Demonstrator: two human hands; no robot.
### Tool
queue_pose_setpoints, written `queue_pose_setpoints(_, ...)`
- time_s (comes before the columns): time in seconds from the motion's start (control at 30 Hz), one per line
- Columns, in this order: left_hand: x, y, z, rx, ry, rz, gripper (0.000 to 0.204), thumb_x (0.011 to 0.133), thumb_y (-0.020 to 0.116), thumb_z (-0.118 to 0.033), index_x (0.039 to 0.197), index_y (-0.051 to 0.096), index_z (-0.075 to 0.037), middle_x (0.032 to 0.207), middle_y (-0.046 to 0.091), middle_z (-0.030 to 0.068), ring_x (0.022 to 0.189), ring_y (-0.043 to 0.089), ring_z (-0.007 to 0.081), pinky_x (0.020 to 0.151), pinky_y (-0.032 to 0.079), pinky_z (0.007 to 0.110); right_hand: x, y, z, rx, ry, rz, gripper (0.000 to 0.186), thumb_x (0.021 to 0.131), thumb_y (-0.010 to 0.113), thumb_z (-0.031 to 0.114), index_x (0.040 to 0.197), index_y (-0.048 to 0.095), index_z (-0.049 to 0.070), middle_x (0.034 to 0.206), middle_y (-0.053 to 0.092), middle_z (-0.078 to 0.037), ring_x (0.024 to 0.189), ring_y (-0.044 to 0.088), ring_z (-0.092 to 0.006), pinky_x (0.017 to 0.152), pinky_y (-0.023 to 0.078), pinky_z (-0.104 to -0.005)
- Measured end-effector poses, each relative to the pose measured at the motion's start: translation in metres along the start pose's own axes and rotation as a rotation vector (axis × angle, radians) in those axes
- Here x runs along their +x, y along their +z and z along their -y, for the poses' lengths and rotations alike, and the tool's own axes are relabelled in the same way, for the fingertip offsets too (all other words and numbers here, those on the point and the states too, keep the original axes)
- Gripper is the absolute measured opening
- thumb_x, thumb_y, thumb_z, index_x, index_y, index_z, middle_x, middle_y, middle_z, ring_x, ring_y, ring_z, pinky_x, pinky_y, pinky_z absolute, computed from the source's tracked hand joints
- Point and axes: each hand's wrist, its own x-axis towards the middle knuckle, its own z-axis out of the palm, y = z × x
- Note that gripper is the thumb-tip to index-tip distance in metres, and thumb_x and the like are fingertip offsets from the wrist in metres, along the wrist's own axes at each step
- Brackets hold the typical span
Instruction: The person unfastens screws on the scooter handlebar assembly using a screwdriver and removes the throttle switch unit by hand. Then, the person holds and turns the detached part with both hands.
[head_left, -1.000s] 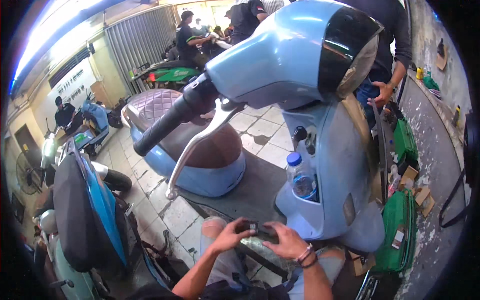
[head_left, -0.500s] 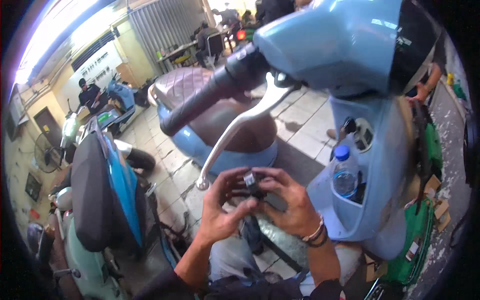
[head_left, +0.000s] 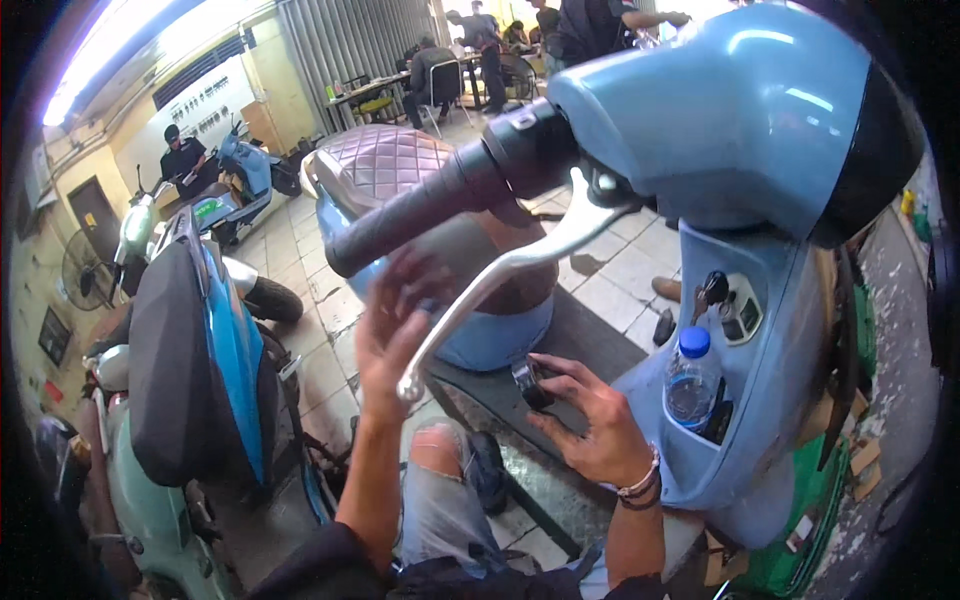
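Note:
A small black ring-shaped part is pinched between the fingertips and thumb of my right hand, above the scooter's footboard. My left hand is raised under the black rubber handlebar grip. Its fingers are smeared by motion, so whether they hold anything is unclear. Close beside that hand, the silver brake lever slants down from the bar, its ball end by my left wrist. Grip and lever belong to a light blue scooter in front of me.
In the scooter's front pocket stands a clear bottle with a blue cap. The quilted seat lies beyond the grip. Another scooter with a black seat is parked at my left. Several people sit or stand in the background.
My hands, together around the small black part before, have separated. The left has risen toward the grip; the right keeps the part, lower and to the right. The view has shifted slightly.

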Motion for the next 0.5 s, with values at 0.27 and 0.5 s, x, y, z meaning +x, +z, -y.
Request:
queue_pose_setpoints(0.27, 0.039, 0.0, -0.015, -0.11, 0.3, -0.102, 0.044, 0.103, 0.06, -0.016, 0.142, 0.047, 0.002, 0.126, 0.063, 0.0195, 0.11, 0.069, 0.0275, 0.092, 0.061, 0.037, -0.002, 0.005, 0.003, -0.01, 0.093, -0.029, 0.031, 0.085, 0.078, 0.01, 0.111, 0.064, 0.002, 0.131, 0.063, -0.017, 0.111, 0.069, -0.0334, 0.094, 0.056, -0.0397)
queue_pose_setpoints(0.5, 0.042, 0.005, -0.012, -0.076, 0.178, 0.039, 0.05, 0.101, 0.064, -0.018, 0.143, 0.046, 0.001, 0.13, 0.06, 0.0199, 0.115, 0.065, 0.0297, 0.094, 0.059, 0.041, -0.01, -0.001, 0.009, -0.116, 0.099, -0.039, 0.029, 0.086, 0.078, 0.015, 0.11, 0.067, 0.002, 0.129, 0.065, -0.016, 0.11, 0.069, -0.0335, 0.092, 0.056, -0.0403)
